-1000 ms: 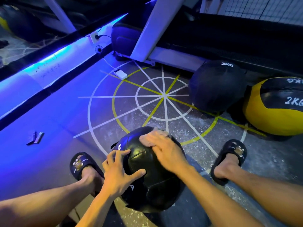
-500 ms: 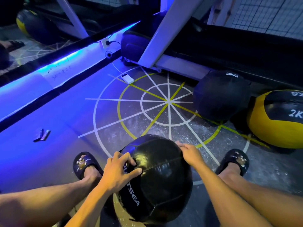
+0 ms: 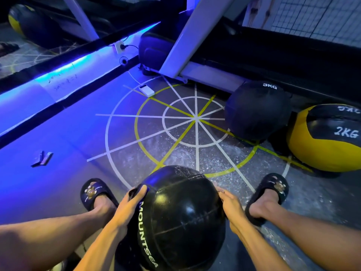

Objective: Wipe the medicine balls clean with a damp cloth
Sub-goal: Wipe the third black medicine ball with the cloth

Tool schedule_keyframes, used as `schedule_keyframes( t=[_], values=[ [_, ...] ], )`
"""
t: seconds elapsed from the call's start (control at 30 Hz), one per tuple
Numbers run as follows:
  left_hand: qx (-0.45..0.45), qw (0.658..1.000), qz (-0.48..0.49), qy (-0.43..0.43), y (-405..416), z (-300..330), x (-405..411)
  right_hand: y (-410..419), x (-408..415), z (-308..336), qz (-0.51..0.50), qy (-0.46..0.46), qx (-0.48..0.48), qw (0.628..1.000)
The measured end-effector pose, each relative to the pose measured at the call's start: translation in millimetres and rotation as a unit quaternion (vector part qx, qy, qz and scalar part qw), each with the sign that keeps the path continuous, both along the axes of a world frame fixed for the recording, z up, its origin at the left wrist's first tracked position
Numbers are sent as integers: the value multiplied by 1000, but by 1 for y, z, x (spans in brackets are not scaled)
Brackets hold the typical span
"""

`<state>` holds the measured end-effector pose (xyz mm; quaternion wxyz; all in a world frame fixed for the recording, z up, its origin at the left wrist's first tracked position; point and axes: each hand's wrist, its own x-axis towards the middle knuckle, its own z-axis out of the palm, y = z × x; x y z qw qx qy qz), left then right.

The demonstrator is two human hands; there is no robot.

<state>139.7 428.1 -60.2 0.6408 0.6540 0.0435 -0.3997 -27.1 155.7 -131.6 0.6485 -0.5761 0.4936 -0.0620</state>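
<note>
A glossy black medicine ball (image 3: 181, 216) with MOUNTSEA lettering sits between my feet, close to me. My left hand (image 3: 128, 207) grips its left side, thumb on top and fingers wrapped behind. My right hand (image 3: 231, 205) holds its right side with fingers curled against the surface. The cloth is not visible; it may be hidden under the right hand. A black 3KG ball (image 3: 257, 110) and a yellow-and-black 2KG ball (image 3: 328, 137) rest on the floor at the right.
A white treadmill frame (image 3: 187, 38) and its black deck stand behind the balls. A white power bank (image 3: 146, 91) with a cable lies on the floor markings. A small metal piece (image 3: 42, 158) lies at the left. A mirror with a blue light strip runs along the left wall.
The ball has turned toward me, showing more lettering. My right hand slid from the ball's top to its right side. My left hand shifted onto the left side.
</note>
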Motion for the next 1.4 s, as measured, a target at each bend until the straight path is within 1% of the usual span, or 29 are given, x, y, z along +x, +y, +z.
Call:
schedule_keyframes(
  t=[0.07, 0.17, 0.27, 0.33, 0.4, 0.43, 0.5, 0.57, 0.6, 0.63, 0.67, 0.7, 0.73, 0.77, 0.8, 0.87, 0.93, 0.97, 1.0, 1.03, 1.07, 1.1, 1.17, 1.2, 1.23, 1.27, 1.33, 1.37, 1.4],
  values=[
    [-3, 1000, 18, -17, -3, 5, -1, 4, 3, 0, -15, -22, 5, 1000],
    [35, 992, 51, -112, -7, 15, 8, 7, 8, 10, -55, -71, 29, 996],
    [98, 976, -2, -195, -8, 16, 24, 14, 12, 16, -39, -72, 27, 996],
    [150, 954, -46, -256, -9, 11, 31, 19, 12, 14, -18, -57, 1, 998],
    [218, 913, -74, -338, -13, 11, 34, 23, 16, 18, -33, -51, -8, 998],
    [235, 899, -77, -361, -17, 12, 34, 26, 18, 22, -50, -55, -14, 997],
    [245, 893, -89, -366, -23, 14, 31, 38, 20, 43, -70, -74, -70, 992],
    [252, 888, -99, -373, -27, 10, 33, 67, 24, 60, -18, -114, -157, 981],
    [257, 884, -96, -377, -29, 6, 35, 85, 26, 66, 32, -131, -206, 969],
    [262, 883, -93, -378, -30, 4, 36, 100, 27, 71, 93, -150, -266, 948],
    [261, 883, -88, -380, -31, 2, 37, 110, 26, 71, 166, -173, -335, 911],
    [259, 883, -86, -383, -31, 0, 38, 113, 26, 64, 237, -198, -409, 858],
    [258, 881, -84, -387, -30, -3, 39, 107, 26, 55, 282, -211, -473, 807],
    [257, 881, -86, -388, -30, -4, 40, 98, 28, 45, 292, -210, -504, 785],
    [255, 881, -89, -389, -30, -6, 41, 90, 31, 41, 275, -200, -501, 796],
    [252, 880, -94, -392, -34, -7, 47, 76, 41, 39, 212, -167, -441, 856],
    [256, 879, -98, -391, -38, -7, 50, 60, 50, 42, 124, -127, -325, 929],
    [253, 879, -99, -390, -39, -7, 49, 51, 51, 43, 66, -98, -262, 958],
    [251, 881, -97, -390, -38, -9, 50, 44, 50, 45, 18, -68, -209, 975],
    [251, 880, -93, -393, -35, -11, 50, 45, 51, 47, -8, -53, -179, 982],
    [250, 879, -92, -396, -33, -13, 50, 53, 51, 50, -15, -54, -191, 980],
    [251, 877, -91, -399, -33, -14, 51, 67, 53, 56, 7, -60, -241, 969],
    [256, 875, -92, -401, -32, -18, 53, 103, 52, 62, 121, -111, -367, 916],
    [253, 874, -97, -403, -33, -18, 55, 106, 50, 59, 170, -144, -412, 883],
    [249, 876, -98, -401, -33, -16, 54, 97, 52, 56, 202, -173, -431, 862],
    [247, 879, -97, -395, -32, -16, 53, 82, 54, 56, 197, -177, -426, 865],
    [250, 884, -94, -385, -33, -11, 49, 50, 60, 58, 91, -115, -361, 921],
    [257, 883, -95, -381, -34, -8, 45, 43, 64, 58, 59, -67, -324, 942],
    [262, 881, -96, -382, -36, -6, 41, 45, 69, 62, 62, -37, -317, 946]
  ],
)
